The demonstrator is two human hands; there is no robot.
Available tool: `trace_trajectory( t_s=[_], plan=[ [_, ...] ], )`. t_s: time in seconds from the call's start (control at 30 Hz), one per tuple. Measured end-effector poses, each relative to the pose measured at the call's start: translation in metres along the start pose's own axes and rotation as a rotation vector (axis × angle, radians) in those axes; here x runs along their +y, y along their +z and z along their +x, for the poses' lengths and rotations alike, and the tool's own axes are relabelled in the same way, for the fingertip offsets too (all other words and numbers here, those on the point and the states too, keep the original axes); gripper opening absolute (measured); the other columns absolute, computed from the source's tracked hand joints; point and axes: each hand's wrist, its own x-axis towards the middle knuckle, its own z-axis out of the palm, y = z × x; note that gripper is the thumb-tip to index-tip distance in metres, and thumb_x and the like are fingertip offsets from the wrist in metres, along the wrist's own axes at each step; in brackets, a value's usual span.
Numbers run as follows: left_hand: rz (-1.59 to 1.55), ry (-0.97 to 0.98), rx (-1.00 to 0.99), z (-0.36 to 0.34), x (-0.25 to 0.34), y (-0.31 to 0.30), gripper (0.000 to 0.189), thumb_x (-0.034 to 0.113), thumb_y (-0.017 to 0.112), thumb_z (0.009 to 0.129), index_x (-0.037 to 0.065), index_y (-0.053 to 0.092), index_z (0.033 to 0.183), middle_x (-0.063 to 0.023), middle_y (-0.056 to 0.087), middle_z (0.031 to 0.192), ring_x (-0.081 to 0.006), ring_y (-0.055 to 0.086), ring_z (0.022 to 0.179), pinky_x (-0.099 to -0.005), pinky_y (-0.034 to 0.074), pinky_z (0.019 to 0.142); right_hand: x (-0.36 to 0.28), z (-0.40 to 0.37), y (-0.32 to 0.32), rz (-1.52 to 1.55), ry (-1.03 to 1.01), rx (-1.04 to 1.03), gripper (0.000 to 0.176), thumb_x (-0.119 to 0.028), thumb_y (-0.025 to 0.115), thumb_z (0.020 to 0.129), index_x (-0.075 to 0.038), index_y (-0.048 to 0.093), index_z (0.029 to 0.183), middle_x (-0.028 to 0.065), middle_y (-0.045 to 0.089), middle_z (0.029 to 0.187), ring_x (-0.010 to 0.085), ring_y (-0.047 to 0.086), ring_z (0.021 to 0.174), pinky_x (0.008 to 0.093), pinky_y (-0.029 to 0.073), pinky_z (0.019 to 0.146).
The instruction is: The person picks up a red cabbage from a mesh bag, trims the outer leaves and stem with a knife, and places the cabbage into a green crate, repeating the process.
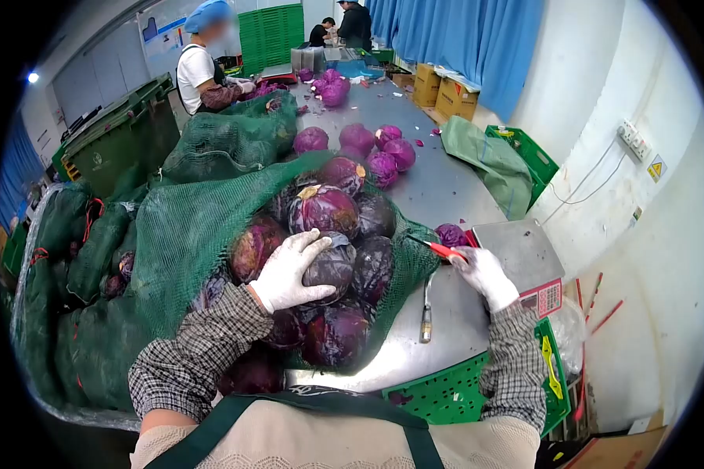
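My left hand [293, 273], in a white glove, grips a dark red cabbage [335, 270] from its left side, fingers over the top and thumb low. The cabbage sits among several others in an opened green mesh sack [199, 223] on the metal table [446, 176]. My right hand [483, 275], also gloved, is closed around a red-handled knife [446, 251]. Its thin, dark end points left, over the sack's right edge. A second knife or similar tool [425, 324] lies on the table between the sack and my right hand. One small peeled cabbage [450, 234] is just beyond my right hand.
Peeled purple cabbages [356, 139] sit further up the table. A metal scale plate [520, 250] is at right, above a green crate [438, 391]. Filled mesh sacks [94, 344] lie at left. Across the table, a co-worker [203, 74] in a blue cap handles cabbage.
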Motion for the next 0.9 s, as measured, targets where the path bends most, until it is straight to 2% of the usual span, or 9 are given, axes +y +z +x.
trace_trajectory(
  t_s=[0.17, 0.3, 0.43, 0.57, 0.63, 0.7, 0.8, 0.87, 0.9],
  plan=[
    [0.008, -0.007, 0.022, -0.001, 0.004, -0.003, 0.083, 0.049, 0.072, 0.072, 0.007, 0.041, 0.137, -0.0220, 0.040, 0.138, -0.0385, 0.037, 0.128, -0.0463, 0.032, 0.107, 0.021, -0.009, 0.008, -0.066, -0.007, -0.143, 0.036, -0.041, 0.058, 0.088, -0.007, 0.069, 0.096, 0.0181, 0.066, 0.091, 0.0374, 0.062, 0.088, 0.0446, 0.050, 0.078],
    [0.019, -0.017, 0.065, -0.003, 0.006, 0.003, 0.082, 0.048, 0.073, 0.071, 0.008, 0.043, 0.136, -0.0209, 0.041, 0.136, -0.0380, 0.038, 0.127, -0.0463, 0.033, 0.106, 0.051, -0.081, -0.009, -0.321, 0.225, -0.554, 0.043, -0.050, 0.058, 0.087, -0.013, 0.069, 0.106, 0.0151, 0.068, 0.098, 0.0358, 0.064, 0.095, 0.0408, 0.050, 0.086],
    [0.033, -0.029, 0.074, -0.003, 0.004, 0.008, 0.082, 0.049, 0.072, 0.070, 0.008, 0.043, 0.135, -0.0205, 0.041, 0.136, -0.0379, 0.038, 0.126, -0.0469, 0.034, 0.105, 0.047, -0.089, 0.005, 0.066, 0.210, -0.013, 0.035, -0.039, 0.063, 0.087, -0.008, 0.068, 0.104, 0.0193, 0.067, 0.093, 0.0349, 0.065, 0.089, 0.0416, 0.051, 0.080],
    [0.065, -0.064, 0.041, -0.007, 0.008, 0.006, 0.085, 0.049, 0.072, 0.072, 0.007, 0.039, 0.138, -0.0225, 0.039, 0.139, -0.0389, 0.037, 0.128, -0.0468, 0.033, 0.106, 0.010, -0.039, 0.030, 0.240, -0.008, 0.167, 0.031, -0.032, 0.060, 0.089, -0.005, 0.066, 0.103, 0.0214, 0.065, 0.090, 0.0389, 0.063, 0.084, 0.0411, 0.051, 0.072],
    [0.065, -0.077, 0.096, -0.014, 0.016, -0.002, 0.087, 0.047, 0.073, 0.071, 0.005, 0.038, 0.139, -0.0237, 0.037, 0.140, -0.0394, 0.036, 0.129, -0.0461, 0.032, 0.107, -0.005, -0.023, 0.034, -0.012, 0.113, 0.054, 0.033, -0.035, 0.059, 0.089, -0.005, 0.067, 0.101, 0.0210, 0.065, 0.089, 0.0394, 0.063, 0.084, 0.0435, 0.051, 0.072],
    [0.056, -0.088, 0.154, -0.031, 0.025, -0.019, 0.089, 0.041, 0.077, 0.070, 0.003, 0.037, 0.140, -0.0250, 0.036, 0.141, -0.0387, 0.035, 0.131, -0.0447, 0.031, 0.109, 0.026, -0.031, 0.051, 0.042, -0.072, 0.012, 0.037, -0.039, 0.058, 0.086, -0.005, 0.067, 0.095, 0.0217, 0.066, 0.086, 0.0403, 0.063, 0.083, 0.0483, 0.050, 0.075],
    [0.100, -0.167, 0.209, -0.087, 0.024, -0.062, 0.084, 0.032, 0.078, 0.070, 0.002, 0.040, 0.138, -0.0236, 0.036, 0.141, -0.0368, 0.037, 0.130, -0.0430, 0.031, 0.109, 0.035, -0.088, 0.012, -0.335, 0.180, -0.374, 0.050, -0.049, 0.057, 0.085, -0.002, 0.070, 0.083, 0.0232, 0.066, 0.080, 0.0407, 0.064, 0.081, 0.0466, 0.052, 0.073],
    [0.047, -0.276, 0.295, -0.136, 0.007, -0.069, 0.077, 0.024, 0.078, 0.071, 0.000, 0.043, 0.135, -0.0226, 0.038, 0.140, -0.0362, 0.042, 0.127, -0.0413, 0.034, 0.108, 0.079, -0.123, 0.014, 0.033, 0.242, -0.395, 0.045, -0.047, 0.060, 0.085, -0.004, 0.071, 0.094, 0.0187, 0.068, 0.086, 0.0367, 0.065, 0.089, 0.0418, 0.051, 0.080],
    [-0.012, -0.350, 0.349, -0.163, 0.000, -0.067, 0.073, 0.020, 0.077, 0.071, -0.001, 0.045, 0.133, -0.0221, 0.041, 0.139, -0.0359, 0.045, 0.125, -0.0403, 0.035, 0.107, 0.107, -0.135, 0.029, 0.299, 0.293, -0.196, 0.040, -0.042, 0.060, 0.087, -0.004, 0.069, 0.096, 0.0212, 0.067, 0.090, 0.0393, 0.064, 0.088, 0.0415, 0.051, 0.078]
  ],
)
